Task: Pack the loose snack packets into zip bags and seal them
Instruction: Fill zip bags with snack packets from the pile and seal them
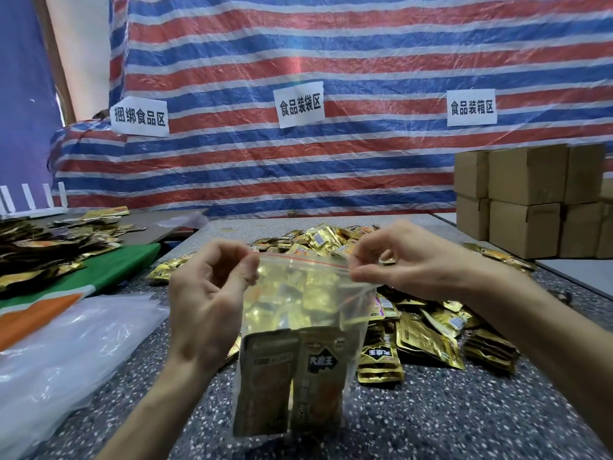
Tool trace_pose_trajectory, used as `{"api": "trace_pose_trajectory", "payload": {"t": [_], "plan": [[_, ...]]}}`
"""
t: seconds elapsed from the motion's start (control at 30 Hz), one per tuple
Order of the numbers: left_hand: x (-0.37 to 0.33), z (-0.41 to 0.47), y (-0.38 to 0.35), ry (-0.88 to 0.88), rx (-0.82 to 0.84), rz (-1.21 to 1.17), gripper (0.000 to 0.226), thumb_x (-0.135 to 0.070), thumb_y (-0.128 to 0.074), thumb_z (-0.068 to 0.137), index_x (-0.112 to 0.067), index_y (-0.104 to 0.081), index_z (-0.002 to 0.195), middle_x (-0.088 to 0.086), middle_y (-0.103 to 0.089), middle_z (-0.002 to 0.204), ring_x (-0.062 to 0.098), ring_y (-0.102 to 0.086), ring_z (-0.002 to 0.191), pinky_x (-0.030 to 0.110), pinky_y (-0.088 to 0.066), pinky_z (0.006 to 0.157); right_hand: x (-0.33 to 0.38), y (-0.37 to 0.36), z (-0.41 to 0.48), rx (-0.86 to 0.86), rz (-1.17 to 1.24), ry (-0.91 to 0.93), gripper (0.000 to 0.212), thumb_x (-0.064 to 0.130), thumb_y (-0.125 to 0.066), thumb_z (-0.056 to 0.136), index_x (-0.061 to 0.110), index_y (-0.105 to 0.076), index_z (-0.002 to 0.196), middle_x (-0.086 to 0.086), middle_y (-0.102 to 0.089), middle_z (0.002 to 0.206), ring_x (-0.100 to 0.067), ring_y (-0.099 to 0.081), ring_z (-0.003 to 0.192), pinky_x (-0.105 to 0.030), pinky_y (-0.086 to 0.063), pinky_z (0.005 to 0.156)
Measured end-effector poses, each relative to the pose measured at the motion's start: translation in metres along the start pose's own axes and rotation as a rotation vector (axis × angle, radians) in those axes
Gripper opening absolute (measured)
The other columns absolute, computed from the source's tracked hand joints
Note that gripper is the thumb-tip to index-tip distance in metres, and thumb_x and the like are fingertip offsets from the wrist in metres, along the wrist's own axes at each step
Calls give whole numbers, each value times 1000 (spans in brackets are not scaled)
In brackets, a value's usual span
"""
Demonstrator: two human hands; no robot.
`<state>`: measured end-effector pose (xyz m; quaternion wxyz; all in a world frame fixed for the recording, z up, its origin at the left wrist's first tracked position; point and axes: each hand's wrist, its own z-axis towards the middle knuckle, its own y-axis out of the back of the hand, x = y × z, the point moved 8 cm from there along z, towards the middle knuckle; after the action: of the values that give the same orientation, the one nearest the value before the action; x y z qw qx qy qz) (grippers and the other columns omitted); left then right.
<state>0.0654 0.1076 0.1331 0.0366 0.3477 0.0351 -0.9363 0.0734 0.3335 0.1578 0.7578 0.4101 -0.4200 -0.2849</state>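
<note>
A clear zip bag (298, 313) with a red seal line hangs upright in front of me, above the speckled table (447, 419). Two gold snack packets (292, 380) stand side by side in its bottom. My left hand (209, 300) pinches the bag's top left corner. My right hand (401, 260) pinches the top right corner at the red strip. Behind the bag lies a big pile of loose gold snack packets (428, 330).
A heap of clear plastic bags (66, 353) lies at the left, by a green and orange cloth (109, 273). More gold packets (39, 247) cover a side table at the far left. Stacked cardboard boxes (527, 200) stand at the back right. A striped tarp (331, 51) hangs behind.
</note>
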Motion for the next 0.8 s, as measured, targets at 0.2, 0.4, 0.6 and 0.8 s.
{"api": "trace_pose_trajectory", "payload": {"t": [0.2,0.4,0.6,0.8], "plan": [[13,2,1,20,-14,-18,6,-19,-64,84,-19,-67,78,-2,-65,67,13,-60,64,22,-50,62,-16,1,-9,4,28,-57,14,23,-68,94,36,-69,87,10,-69,91,-4,-62,84,-28,-55,78],[21,6,8,29,-12,-29,16,-12,-64,89,-22,-69,78,-2,-66,67,14,-61,66,23,-51,66,-16,15,-15,-100,108,-34,17,16,-73,89,33,-75,88,16,-73,88,-2,-66,76,-20,-52,66],[19,2,7,57,45,-78,16,-8,-64,90,-19,-69,79,1,-65,70,19,-62,70,32,-53,73,-19,19,-17,-150,255,-51,16,4,-74,86,17,-77,94,2,-78,89,-11,-74,87,-29,-60,80],[30,-4,7,242,63,-290,8,-17,-64,79,-11,-68,82,5,-65,70,17,-63,67,22,-56,66,-28,31,-28,-268,675,-88,33,6,-79,71,-1,-74,103,-12,-78,92,-23,-76,82,-23,-60,70]]}}
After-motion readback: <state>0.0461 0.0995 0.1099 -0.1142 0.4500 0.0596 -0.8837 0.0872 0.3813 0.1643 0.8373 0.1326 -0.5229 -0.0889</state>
